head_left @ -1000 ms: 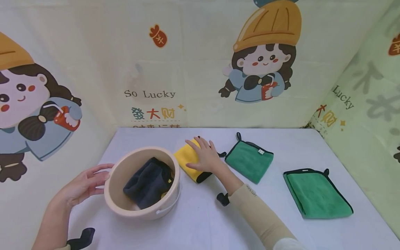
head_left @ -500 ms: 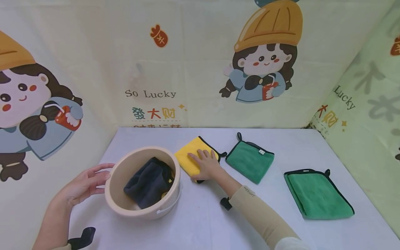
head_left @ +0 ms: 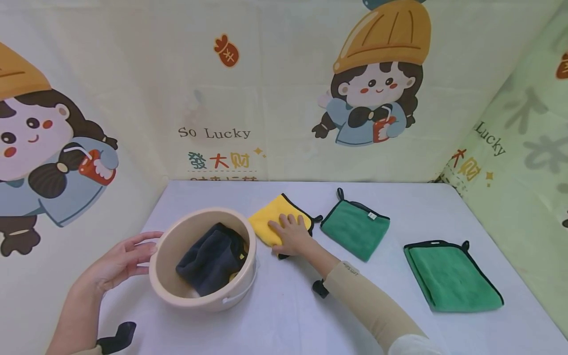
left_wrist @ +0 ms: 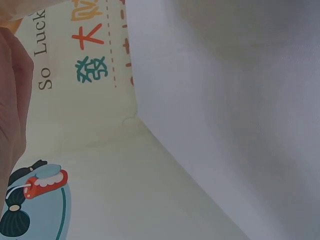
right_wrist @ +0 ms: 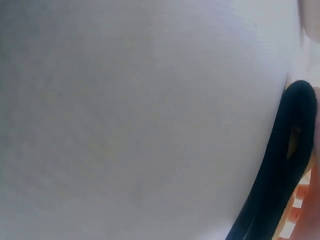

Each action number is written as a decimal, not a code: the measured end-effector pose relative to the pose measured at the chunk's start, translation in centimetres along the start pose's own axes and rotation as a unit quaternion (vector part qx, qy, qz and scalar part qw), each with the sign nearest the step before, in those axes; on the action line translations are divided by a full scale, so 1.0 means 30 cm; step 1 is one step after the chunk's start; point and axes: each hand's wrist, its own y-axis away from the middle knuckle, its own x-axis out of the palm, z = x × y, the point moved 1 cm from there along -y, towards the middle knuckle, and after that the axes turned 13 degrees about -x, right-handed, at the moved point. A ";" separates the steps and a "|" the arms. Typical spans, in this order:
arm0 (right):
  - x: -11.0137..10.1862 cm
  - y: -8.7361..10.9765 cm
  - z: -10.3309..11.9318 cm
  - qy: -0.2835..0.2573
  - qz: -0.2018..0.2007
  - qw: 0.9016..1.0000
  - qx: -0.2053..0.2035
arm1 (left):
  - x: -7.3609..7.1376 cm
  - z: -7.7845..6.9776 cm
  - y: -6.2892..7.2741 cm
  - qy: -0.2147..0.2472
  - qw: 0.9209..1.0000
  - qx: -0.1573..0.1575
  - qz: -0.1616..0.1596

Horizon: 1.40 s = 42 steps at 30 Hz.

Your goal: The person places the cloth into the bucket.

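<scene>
A cream bucket stands tilted towards the camera on the left, with a crumpled dark navy cloth inside. My left hand touches the bucket's left outer side near the rim, fingers mostly extended. Its fingers show at the left edge of the left wrist view. My right hand rests on a folded yellow cloth with black edging, fingers spread over its top and thumb by its near edge. In the right wrist view, the dark folded edge of this cloth lies close beside the hand.
A green folded cloth lies just right of the yellow one, and a larger green folded cloth farther right. They share a white-covered table. Printed curtains hang behind and at both sides.
My right hand has come down onto the yellow cloth and shifted slightly nearer, its fingers a little more drawn in. The left hand and bucket hold their place.
</scene>
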 end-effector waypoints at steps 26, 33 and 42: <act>0.015 -0.021 -0.004 -0.002 -0.039 0.999 -0.001 | 0.003 0.000 0.003 0.002 1.000 -0.001 -0.004; 0.011 -0.030 -0.014 -0.037 -0.060 0.997 -0.011 | -0.001 0.005 0.000 0.002 1.000 -0.005 -0.007; -0.016 -0.024 -0.037 -0.046 -0.098 0.994 -0.029 | -0.001 0.005 -0.003 0.002 1.000 -0.002 0.002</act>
